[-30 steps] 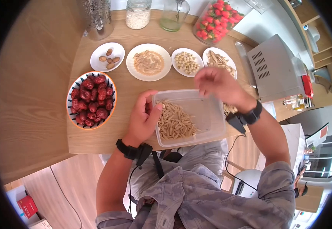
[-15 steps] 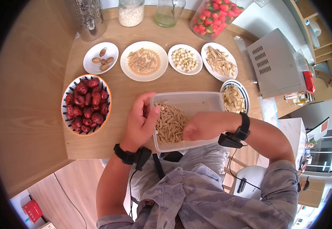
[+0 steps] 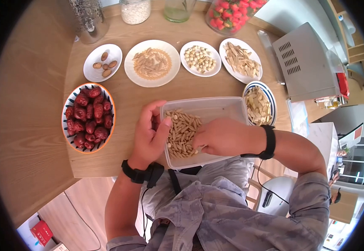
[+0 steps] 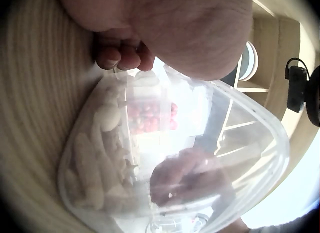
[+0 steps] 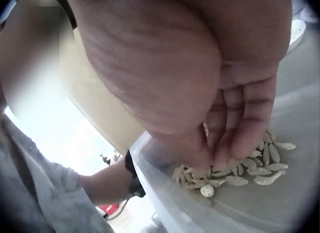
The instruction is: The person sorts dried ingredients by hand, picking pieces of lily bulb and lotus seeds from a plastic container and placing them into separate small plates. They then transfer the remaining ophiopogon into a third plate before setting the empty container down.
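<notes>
A clear plastic container (image 3: 228, 109) holds a heap of pale, slender dried root pieces (image 3: 182, 136); a round white seed (image 5: 207, 191) lies among them. My left hand (image 3: 149, 136) grips the container's left side, thumb over the rim and fingers outside. Its curled fingers also show beside the clear wall in the left wrist view. My right hand (image 3: 224, 137) reaches into the container from the right. In the right wrist view its thumb and fingertips come together in the heap, pinching at the root pieces; the fingertips partly hide what lies between them.
Behind the container stand plates of brown nuts (image 3: 105, 66), root pieces (image 3: 152, 63), round pale seeds (image 3: 200, 58) and sliced pieces (image 3: 241, 60). Red dates (image 3: 90, 117) fill a bowl at left; a blue-rimmed bowl (image 3: 258, 103) sits close at right. Jars (image 3: 136, 11) and a grey appliance (image 3: 303, 62) stand farther back.
My right hand has come down from above the container's far edge into the heap, and its fingers have moved slightly within it. My left hand keeps its grip. The head view has shifted a little.
</notes>
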Motion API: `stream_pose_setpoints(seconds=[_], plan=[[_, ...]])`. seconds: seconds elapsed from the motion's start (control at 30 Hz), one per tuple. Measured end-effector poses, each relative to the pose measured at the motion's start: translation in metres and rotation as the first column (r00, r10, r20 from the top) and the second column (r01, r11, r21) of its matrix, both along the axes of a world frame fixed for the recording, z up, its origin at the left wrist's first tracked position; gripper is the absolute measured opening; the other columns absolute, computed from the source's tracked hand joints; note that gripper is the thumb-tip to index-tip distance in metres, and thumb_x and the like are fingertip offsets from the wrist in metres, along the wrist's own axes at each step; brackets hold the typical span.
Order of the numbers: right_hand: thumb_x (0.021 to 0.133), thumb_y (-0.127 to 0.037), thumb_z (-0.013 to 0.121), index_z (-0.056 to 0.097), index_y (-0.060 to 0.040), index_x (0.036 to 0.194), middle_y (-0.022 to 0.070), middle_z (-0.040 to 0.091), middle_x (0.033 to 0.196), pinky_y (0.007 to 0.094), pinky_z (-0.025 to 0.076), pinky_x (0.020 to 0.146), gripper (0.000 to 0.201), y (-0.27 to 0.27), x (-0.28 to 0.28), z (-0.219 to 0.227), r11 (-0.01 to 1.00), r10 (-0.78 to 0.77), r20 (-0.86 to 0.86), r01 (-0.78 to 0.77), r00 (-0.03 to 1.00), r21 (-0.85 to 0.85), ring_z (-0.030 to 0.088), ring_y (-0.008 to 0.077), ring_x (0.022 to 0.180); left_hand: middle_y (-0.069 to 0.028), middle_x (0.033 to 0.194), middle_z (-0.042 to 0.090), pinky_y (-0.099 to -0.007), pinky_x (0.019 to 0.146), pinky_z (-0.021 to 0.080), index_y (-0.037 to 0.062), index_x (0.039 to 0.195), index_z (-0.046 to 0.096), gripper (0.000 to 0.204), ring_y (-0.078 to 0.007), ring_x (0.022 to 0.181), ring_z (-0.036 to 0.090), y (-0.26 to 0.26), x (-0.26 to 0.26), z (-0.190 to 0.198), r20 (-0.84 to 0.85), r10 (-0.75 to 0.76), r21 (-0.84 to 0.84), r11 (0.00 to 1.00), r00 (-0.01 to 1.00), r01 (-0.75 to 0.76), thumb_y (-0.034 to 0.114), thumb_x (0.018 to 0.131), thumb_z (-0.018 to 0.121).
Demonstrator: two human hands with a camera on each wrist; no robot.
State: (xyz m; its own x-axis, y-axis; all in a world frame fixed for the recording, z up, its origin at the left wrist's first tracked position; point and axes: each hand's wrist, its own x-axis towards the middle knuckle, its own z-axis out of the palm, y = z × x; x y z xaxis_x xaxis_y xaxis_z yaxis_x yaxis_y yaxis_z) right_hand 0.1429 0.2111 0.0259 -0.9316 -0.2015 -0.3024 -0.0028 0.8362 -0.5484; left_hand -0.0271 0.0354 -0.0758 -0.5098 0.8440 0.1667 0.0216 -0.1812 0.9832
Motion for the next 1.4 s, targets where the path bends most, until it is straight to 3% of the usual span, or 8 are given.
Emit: stream_pose_setpoints(seconds=[0.43, 0.5, 0.63, 0.8, 1.03, 1.13, 1.27, 1.4], plan=[[0.089, -0.02, 0.063, 0.067, -0.0087, 0.088, 0.0095, 0.068, 0.085, 0.0489, 0.055, 0.067, 0.012, -0.01, -0.018, -0.016, 0.965, 0.148, 0.101, -0.166, 0.984, 0.204, 0.071, 0.0342, 0.081, 0.003, 0.088, 0.046, -0.0223, 0.063, 0.036, 0.0038, 0.136, 0.054, 0.039, -0.0053, 0.074, 0.041, 0.003, 0.003, 0.003, -0.023, 0.068, 0.031, 0.997, 0.997, -0.068, 0.003, 0.099, 0.064], [0.088, -0.017, 0.066, 0.067, -0.0079, 0.088, 0.0096, 0.068, 0.085, 0.0458, 0.055, 0.066, 0.009, -0.005, -0.012, -0.006, 0.989, 0.036, -0.046, -0.029, 0.998, 0.144, 0.07, 0.0328, 0.078, -0.0016, 0.105, 0.055, -0.0269, 0.083, 0.042, 0.0028, 0.141, 0.049, 0.039, -0.0092, 0.092, 0.049, -0.001, 0.0, 0.002, -0.024, 0.01, -0.011, 1.0, 1.0, -0.011, 0.004, 0.103, 0.058], [0.086, -0.006, 0.073, 0.071, -0.0064, 0.094, 0.0081, 0.067, 0.083, 0.0355, 0.055, 0.064, 0.008, 0.013, 0.009, 0.04, 0.951, -0.309, -0.242, 0.3, 0.92, -0.072, 0.069, 0.0248, 0.072, 0.0017, 0.092, 0.048, -0.0236, 0.067, 0.037, 0.0034, 0.137, 0.053, 0.039, -0.0065, 0.077, 0.043, 0.003, 0.002, 0.001, -0.027, 0.056, 0.032, 0.998, 0.998, -0.055, 0.004, 0.099, 0.063], [0.09, -0.004, 0.076, 0.072, 0.0006, 0.099, 0.006, 0.071, 0.08, 0.0263, 0.052, 0.063, 0.01, 0.05, 0.082, 0.043, 0.542, -0.808, -0.356, 0.83, 0.47, -0.134, 0.065, 0.0092, 0.07, 0.003, 0.088, 0.046, -0.0221, 0.064, 0.037, 0.0038, 0.135, 0.055, 0.038, -0.0056, 0.074, 0.041, 0.003, 0.003, 0.0, -0.011, 0.075, 0.047, 0.996, 0.997, -0.075, 0.004, 0.099, 0.065], [0.09, -0.002, 0.077, 0.073, 0.0022, 0.101, 0.0074, 0.073, 0.082, 0.026, 0.053, 0.065, 0.012, 0.062, 0.119, 0.041, 0.336, -0.869, -0.395, 0.941, 0.299, -0.027, 0.065, 0.0089, 0.071, 0.0026, 0.091, 0.046, -0.0223, 0.066, 0.038, 0.0037, 0.135, 0.055, 0.036, -0.0064, 0.078, 0.042, 0.004, 0.002, -0.002, -0.03, 0.063, 0.057, 0.997, 0.998, -0.061, 0.005, 0.1, 0.064], [0.089, -0.001, 0.077, 0.073, 0.0008, 0.101, 0.0083, 0.073, 0.086, 0.0268, 0.054, 0.067, 0.013, 0.04, 0.1, 0.038, 0.469, -0.817, -0.453, 0.869, 0.358, -0.158, 0.067, 0.0117, 0.072, 0.0027, 0.091, 0.046, -0.0221, 0.066, 0.039, 0.0038, 0.136, 0.054, 0.036, -0.0064, 0.078, 0.042, 0.005, 0.002, -0.002, -0.03, 0.061, 0.07, 0.996, 0.998, -0.059, 0.004, 0.101, 0.063], [0.085, -0.002, 0.076, 0.07, -0.0028, 0.094, 0.0119, 0.071, 0.089, 0.0378, 0.057, 0.07, 0.011, -0.002, 0.053, 0.048, 0.859, -0.496, -0.379, 0.505, 0.781, -0.083, 0.071, 0.029, 0.078, 0.0027, 0.091, 0.046, -0.0219, 0.066, 0.039, 0.0039, 0.136, 0.054, 0.036, -0.0062, 0.078, 0.042, 0.004, 0.002, 0.001, -0.034, 0.065, 0.06, 0.996, 0.997, -0.063, 0.004, 0.101, 0.063], [0.089, -0.016, 0.073, 0.071, -0.0068, 0.086, 0.013, 0.07, 0.086, 0.0445, 0.056, 0.07, 0.009, -0.023, 0.012, 0.027, 0.963, -0.245, -0.1, 0.254, 0.964, 0.091, 0.07, 0.0347, 0.085, 0.0026, 0.091, 0.045, -0.022, 0.066, 0.039, 0.004, 0.136, 0.054, 0.037, -0.0059, 0.078, 0.042, 0.004, 0.002, 0.002, -0.015, 0.063, 0.035, 0.997, 0.998, -0.062, 0.004, 0.101, 0.064]])
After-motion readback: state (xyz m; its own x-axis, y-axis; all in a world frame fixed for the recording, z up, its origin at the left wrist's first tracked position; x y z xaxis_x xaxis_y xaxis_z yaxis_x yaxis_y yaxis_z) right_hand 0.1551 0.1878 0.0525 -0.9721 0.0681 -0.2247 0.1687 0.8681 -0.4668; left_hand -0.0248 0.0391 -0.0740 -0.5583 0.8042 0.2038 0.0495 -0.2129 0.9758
